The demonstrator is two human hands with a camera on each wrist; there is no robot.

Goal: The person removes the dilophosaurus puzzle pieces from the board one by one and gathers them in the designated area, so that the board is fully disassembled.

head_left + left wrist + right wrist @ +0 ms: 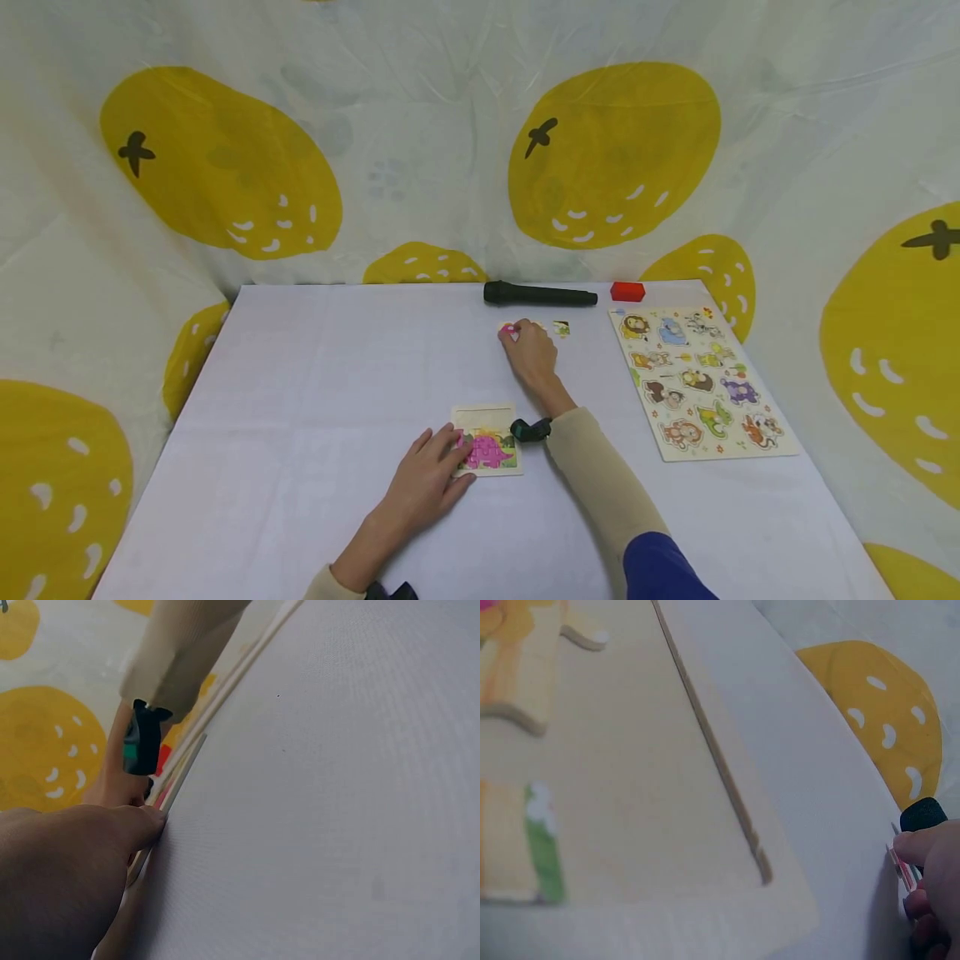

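A small jigsaw board [483, 410] in a pale wooden frame lies on the table, a pink dinosaur picture filling its lower part and bare wood showing along the top. My left hand [427, 479] rests at its left side, fingers over the picture and thumb by the near edge. In the left wrist view the thumb [142, 825] touches the board's edge. Farther back, my right hand [532, 354] pinches a pink jigsaw piece [508, 328], partly hidden by the fingers. Another loose piece [561, 328] lies just right of that hand.
Behind the right hand lies a black microphone-shaped object [540, 294], with a red block [627, 292] beside it. A larger animal puzzle board [652, 433] occupies the table's right side. A patterned curtain [420, 167] hangs beyond the back edge.
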